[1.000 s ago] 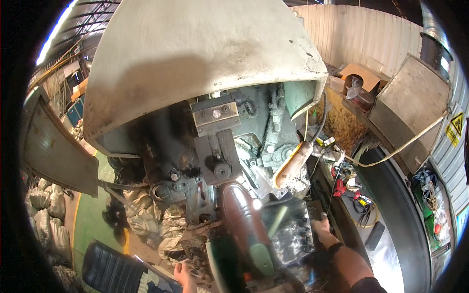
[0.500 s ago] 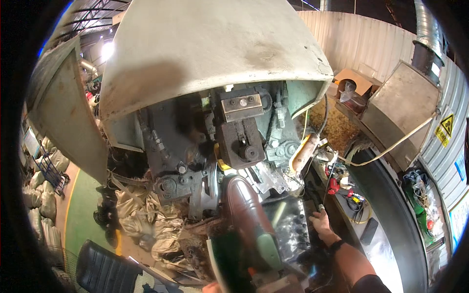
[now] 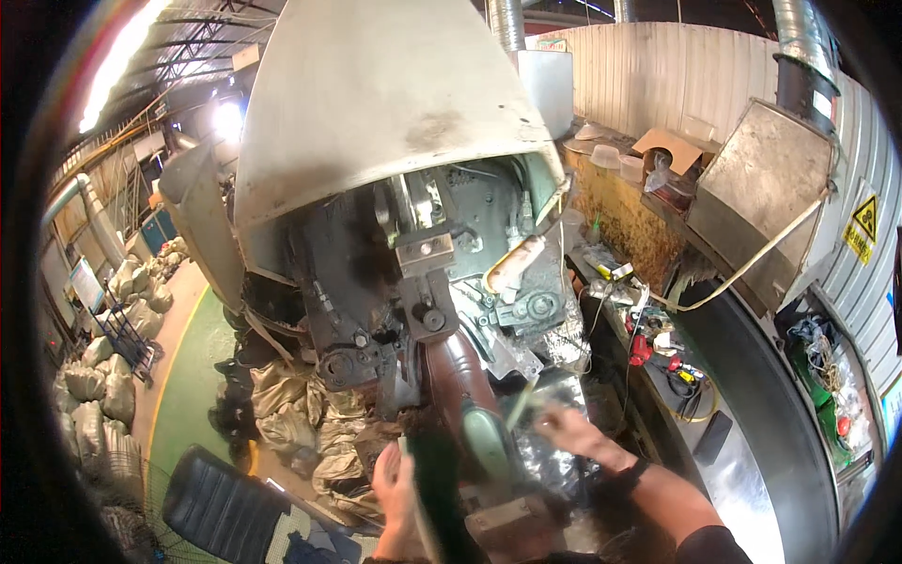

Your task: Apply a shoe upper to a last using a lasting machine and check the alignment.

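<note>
The left hand (image 3: 395, 493) sits low at the foot of a large dark machine (image 3: 413, 282), its grip wrapped around a dark, blurred, strap-like piece (image 3: 437, 498) that runs down past the fingers toward the lower edge. The right hand (image 3: 573, 434) reaches in from the right, its fingers blurred; whether its grip is wide or closed on anything I cannot tell. It hovers just right of a rounded dark-red arm (image 3: 456, 376) of the machine, which ends in a pale green cap (image 3: 489, 442) between the two hands.

Room is tight here. Above both hands a broad grey metal hood (image 3: 376, 103) overhangs the works, its lower edge curving over the mechanism. Left of the left grip lie crumpled tan sacks (image 3: 319, 423) and a black padded seat (image 3: 221, 503). Right of the right grip runs a cluttered bench (image 3: 752, 470) with a curved dark edge, carrying a red tool (image 3: 641, 350) and cables. Beyond the sacks, the green floor (image 3: 188, 395) lies more open.
</note>
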The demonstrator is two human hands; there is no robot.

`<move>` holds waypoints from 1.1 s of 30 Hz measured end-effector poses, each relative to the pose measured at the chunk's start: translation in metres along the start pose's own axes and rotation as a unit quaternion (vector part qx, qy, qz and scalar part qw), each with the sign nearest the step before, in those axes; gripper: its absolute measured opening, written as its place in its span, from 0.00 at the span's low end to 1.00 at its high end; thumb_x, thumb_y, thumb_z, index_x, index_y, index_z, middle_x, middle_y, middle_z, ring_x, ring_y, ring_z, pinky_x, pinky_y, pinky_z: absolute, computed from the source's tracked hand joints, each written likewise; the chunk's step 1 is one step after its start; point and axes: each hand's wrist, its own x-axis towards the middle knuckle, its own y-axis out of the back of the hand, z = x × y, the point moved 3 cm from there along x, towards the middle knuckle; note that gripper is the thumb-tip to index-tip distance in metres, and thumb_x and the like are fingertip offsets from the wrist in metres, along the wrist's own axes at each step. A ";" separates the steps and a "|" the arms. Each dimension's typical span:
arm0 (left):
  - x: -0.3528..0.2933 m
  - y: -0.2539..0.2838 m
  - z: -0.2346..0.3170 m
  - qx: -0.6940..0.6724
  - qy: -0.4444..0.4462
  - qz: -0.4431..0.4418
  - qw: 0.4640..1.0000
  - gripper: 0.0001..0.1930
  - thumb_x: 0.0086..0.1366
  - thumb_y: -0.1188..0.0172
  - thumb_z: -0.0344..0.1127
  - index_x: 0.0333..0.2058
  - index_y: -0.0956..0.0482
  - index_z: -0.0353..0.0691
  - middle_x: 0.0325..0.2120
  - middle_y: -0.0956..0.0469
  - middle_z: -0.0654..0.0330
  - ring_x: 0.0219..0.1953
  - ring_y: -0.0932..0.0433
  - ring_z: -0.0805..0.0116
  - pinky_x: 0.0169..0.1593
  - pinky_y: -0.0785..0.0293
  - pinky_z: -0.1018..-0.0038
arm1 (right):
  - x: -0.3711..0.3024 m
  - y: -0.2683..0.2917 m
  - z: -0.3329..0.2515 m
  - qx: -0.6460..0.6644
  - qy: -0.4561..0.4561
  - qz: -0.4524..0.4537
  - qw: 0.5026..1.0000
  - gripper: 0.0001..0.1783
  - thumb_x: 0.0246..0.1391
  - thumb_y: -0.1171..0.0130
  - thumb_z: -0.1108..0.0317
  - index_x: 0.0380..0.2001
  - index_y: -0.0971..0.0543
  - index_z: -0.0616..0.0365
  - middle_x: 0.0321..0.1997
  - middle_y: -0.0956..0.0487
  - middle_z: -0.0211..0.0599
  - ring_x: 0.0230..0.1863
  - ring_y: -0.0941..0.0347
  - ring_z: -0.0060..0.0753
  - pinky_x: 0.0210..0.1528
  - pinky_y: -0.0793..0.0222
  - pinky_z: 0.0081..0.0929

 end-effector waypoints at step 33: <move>-0.009 -0.142 0.048 0.123 -0.239 -0.040 0.962 0.49 0.54 0.35 0.14 0.71 0.50 0.40 0.56 0.33 0.57 0.55 0.30 0.67 0.59 0.31 0.72 | -0.027 -0.016 -0.022 -0.156 0.123 0.143 0.970 0.18 0.61 0.44 0.62 0.51 0.20 0.56 0.27 0.17 0.55 0.31 0.18 0.58 0.38 0.22 0.51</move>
